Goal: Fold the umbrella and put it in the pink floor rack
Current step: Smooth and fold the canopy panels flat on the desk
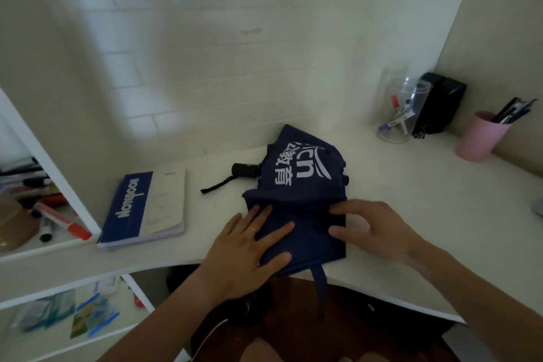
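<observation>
Head view: the navy umbrella (pixel 302 194) lies collapsed on the white counter (pixel 411 229), its canopy flattened with white lettering facing up. Its long axis runs left to right, with the black handle (pixel 244 170) pointing left toward a notebook (pixel 147 209). The left hand (pixel 249 247) presses the near cloth with straight fingers; the right hand (pixel 373 229) pinches the cloth's right edge.

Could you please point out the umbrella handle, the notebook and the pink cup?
umbrella handle (pixel 244 170), head view, on the black grip.
notebook (pixel 133 209), head view, on its blue cover.
pink cup (pixel 479 138), head view, on its outer wall.
</observation>
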